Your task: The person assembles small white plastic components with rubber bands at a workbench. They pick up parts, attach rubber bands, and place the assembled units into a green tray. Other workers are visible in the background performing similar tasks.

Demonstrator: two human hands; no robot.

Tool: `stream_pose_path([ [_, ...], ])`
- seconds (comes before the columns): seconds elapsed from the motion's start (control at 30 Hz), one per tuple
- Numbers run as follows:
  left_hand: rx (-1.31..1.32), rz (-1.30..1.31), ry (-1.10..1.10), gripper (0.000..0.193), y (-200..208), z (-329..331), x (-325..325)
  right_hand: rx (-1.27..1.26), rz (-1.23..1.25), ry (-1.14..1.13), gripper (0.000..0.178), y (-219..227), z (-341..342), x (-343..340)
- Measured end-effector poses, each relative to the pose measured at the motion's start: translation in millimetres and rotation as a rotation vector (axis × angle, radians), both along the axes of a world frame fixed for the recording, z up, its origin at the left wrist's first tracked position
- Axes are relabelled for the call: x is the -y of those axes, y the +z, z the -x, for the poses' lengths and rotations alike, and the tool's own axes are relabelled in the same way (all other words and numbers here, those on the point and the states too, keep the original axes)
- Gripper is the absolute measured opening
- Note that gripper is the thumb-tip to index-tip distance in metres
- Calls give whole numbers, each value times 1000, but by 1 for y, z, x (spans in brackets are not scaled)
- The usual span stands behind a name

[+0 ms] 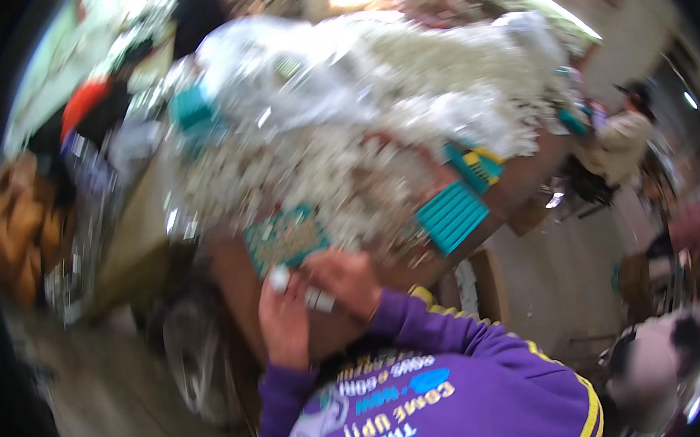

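Observation:
Close together at the table's near edge, both my hands are closed and somewhat blurred. In the fingers of my left hand point(285, 322) is a small white piece point(279, 278), its exact kind smeared by motion. My right hand point(347, 281) bends in beside it with the fingertips pinched together; what they grip, if anything, is hidden. Under the right hand, close to the left palm, shows a second white piece point(319, 300), short and blocky. Just beyond my hands lies a green tray point(319, 230) covered with small pale pieces.
A large heap of small whitish parts point(314, 160) covers the brown table point(237, 265), with clear plastic bags point(268, 63) behind. A ribbed teal tray point(452, 216) and a teal-and-yellow container point(475, 167) lie to the right. Another person point(618, 142) sits at the far right.

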State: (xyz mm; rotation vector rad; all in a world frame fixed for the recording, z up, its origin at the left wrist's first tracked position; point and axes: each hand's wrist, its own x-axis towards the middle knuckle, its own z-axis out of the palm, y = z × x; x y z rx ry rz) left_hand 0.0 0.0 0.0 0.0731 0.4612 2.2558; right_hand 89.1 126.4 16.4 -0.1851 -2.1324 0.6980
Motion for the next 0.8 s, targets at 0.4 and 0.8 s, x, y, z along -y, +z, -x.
stream_pose_path([
  [0.4,42,-84,23,24,7,-5,10,-165,793,72,21,50,-10,22],
  [0.8,-23,-56,34,27,5,-7,12,259,-242,-77,13,40,-23,-9],
])
